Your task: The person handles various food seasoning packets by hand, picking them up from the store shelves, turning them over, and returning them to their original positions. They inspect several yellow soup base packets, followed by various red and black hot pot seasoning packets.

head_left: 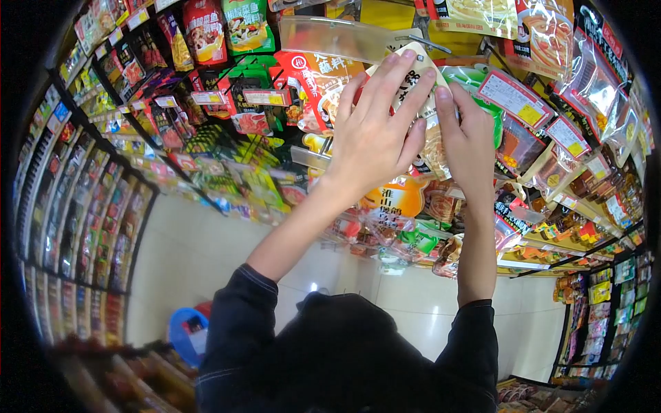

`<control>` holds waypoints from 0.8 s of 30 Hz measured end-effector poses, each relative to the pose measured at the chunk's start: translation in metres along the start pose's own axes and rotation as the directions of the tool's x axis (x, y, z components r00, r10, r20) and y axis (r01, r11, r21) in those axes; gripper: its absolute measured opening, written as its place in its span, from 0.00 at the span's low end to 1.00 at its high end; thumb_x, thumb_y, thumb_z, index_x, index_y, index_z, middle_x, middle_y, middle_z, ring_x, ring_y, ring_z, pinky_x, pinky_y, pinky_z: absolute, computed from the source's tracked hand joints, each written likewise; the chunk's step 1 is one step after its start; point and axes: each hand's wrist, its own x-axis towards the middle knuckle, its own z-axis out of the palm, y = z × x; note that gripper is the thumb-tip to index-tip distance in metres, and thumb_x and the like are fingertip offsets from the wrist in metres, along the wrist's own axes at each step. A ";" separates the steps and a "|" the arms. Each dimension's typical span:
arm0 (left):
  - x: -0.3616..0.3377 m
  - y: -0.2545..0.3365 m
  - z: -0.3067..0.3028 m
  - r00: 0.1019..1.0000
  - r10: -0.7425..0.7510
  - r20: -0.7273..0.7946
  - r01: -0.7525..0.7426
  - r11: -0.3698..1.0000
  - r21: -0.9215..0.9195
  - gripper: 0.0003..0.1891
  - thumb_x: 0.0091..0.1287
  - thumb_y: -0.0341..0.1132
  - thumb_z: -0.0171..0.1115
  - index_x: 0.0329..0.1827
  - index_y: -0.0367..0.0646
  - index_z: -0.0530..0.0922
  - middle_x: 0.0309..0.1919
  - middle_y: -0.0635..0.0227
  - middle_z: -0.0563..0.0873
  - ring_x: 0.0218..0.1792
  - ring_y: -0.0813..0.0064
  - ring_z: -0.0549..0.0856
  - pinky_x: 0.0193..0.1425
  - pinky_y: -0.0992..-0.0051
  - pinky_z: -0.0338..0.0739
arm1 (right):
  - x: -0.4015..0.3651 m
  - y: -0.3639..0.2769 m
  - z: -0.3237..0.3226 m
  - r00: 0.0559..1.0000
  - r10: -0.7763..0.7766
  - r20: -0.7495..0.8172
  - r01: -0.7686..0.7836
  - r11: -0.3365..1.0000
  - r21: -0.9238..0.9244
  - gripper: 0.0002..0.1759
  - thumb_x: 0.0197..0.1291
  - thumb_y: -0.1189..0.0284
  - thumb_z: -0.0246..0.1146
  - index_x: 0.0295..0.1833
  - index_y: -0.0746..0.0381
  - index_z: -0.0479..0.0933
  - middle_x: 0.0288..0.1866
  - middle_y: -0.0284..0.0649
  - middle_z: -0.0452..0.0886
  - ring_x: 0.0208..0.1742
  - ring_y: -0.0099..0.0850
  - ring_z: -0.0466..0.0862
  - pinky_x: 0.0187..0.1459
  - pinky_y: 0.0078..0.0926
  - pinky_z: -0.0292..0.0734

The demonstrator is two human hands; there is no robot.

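Note:
A cream food pouch point(405, 91) with large black characters hangs tilted at a metal shelf hook. Across its front lies my left hand point(379, 127), fingers spread and touching the pouch, back of the hand toward me. My right hand point(469, 131) is at the pouch's right edge, with fingertips on that edge and the rest of its grip hidden. To the left of my left hand is a red and orange dipping-sauce pouch point(320, 86). Below both hands hangs an orange and white soup pouch point(392, 201). A green pouch point(489, 113) shows behind my right hand.
Clear plastic label strips point(337, 38) and price tags point(515, 96) stick out from the shelf. Red and green pouches point(248, 24) hang upper left. More stocked shelves point(76, 227) stand at far left. A blue tub point(187, 336) is on the tiled floor point(175, 255).

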 end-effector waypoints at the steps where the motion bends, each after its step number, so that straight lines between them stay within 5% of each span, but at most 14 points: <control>1: -0.001 0.000 0.000 1.000 -0.004 -0.002 0.004 1.000 0.000 0.29 0.65 0.36 0.63 0.72 0.50 0.76 0.74 0.58 0.71 0.73 0.59 0.73 0.73 0.55 0.63 | -0.001 -0.001 0.000 1.000 0.009 0.013 -0.009 1.000 0.014 0.16 0.77 0.63 0.54 0.44 0.66 0.76 0.31 0.60 0.80 0.36 0.61 0.81 0.35 0.53 0.70; 5: 0.000 -0.004 0.011 1.000 0.008 0.014 -0.008 1.000 0.001 0.29 0.66 0.35 0.62 0.73 0.48 0.74 0.74 0.54 0.71 0.73 0.55 0.73 0.74 0.52 0.63 | 0.002 0.012 0.004 0.999 -0.010 0.042 0.013 0.997 -0.073 0.15 0.76 0.64 0.54 0.43 0.66 0.76 0.32 0.59 0.81 0.37 0.61 0.81 0.35 0.54 0.71; 12: -0.001 -0.013 0.030 0.991 -0.010 0.130 0.008 1.000 0.018 0.34 0.64 0.26 0.62 0.77 0.45 0.68 0.74 0.48 0.68 0.72 0.46 0.71 0.73 0.45 0.68 | 0.019 0.036 0.028 0.975 -0.177 -0.136 0.123 0.935 -0.332 0.16 0.73 0.64 0.59 0.37 0.65 0.82 0.33 0.53 0.83 0.34 0.55 0.84 0.36 0.49 0.79; 16: -0.017 -0.019 -0.016 0.996 -0.049 0.079 0.054 0.997 -0.051 0.24 0.62 0.24 0.63 0.63 0.41 0.80 0.62 0.51 0.81 0.66 0.49 0.77 0.67 0.54 0.74 | 0.022 0.033 0.031 0.961 -0.225 -0.160 0.116 0.854 -0.507 0.17 0.71 0.63 0.61 0.37 0.64 0.86 0.36 0.48 0.84 0.34 0.51 0.85 0.36 0.44 0.81; 18: -0.032 -0.031 -0.042 0.992 -0.126 -0.013 0.127 0.989 0.076 0.14 0.61 0.24 0.63 0.50 0.39 0.84 0.54 0.57 0.85 0.55 0.55 0.82 0.58 0.60 0.78 | 0.023 0.037 0.033 0.962 -0.224 -0.155 0.107 0.834 -0.541 0.17 0.71 0.62 0.61 0.35 0.63 0.85 0.35 0.47 0.84 0.32 0.50 0.86 0.34 0.43 0.82; 20: -0.037 -0.064 -0.050 0.983 -0.050 -0.175 0.103 0.945 0.310 0.13 0.65 0.28 0.66 0.52 0.37 0.80 0.49 0.60 0.84 0.49 0.64 0.82 0.51 0.65 0.79 | 0.027 0.043 0.037 0.958 -0.243 -0.153 0.121 0.825 -0.552 0.19 0.72 0.62 0.60 0.31 0.62 0.85 0.31 0.46 0.85 0.28 0.47 0.88 0.31 0.42 0.84; 23: -0.033 -0.094 -0.036 0.859 -0.460 -0.223 0.449 0.888 -0.103 0.24 0.66 0.36 0.73 0.60 0.36 0.73 0.46 0.61 0.82 0.46 0.66 0.82 0.55 0.65 0.78 | 0.033 0.056 0.044 0.948 -0.257 -0.185 0.121 0.834 -0.539 0.21 0.72 0.62 0.59 0.30 0.63 0.85 0.25 0.48 0.84 0.25 0.49 0.87 0.29 0.44 0.84; 24: -0.032 -0.098 -0.032 0.811 -0.572 -0.123 0.535 0.809 -0.244 0.28 0.66 0.38 0.73 0.62 0.36 0.70 0.46 0.61 0.82 0.46 0.69 0.81 0.53 0.68 0.78 | 0.035 0.057 0.043 0.961 -0.217 -0.174 0.095 0.846 -0.525 0.21 0.73 0.61 0.59 0.31 0.64 0.85 0.27 0.50 0.84 0.27 0.50 0.86 0.31 0.45 0.83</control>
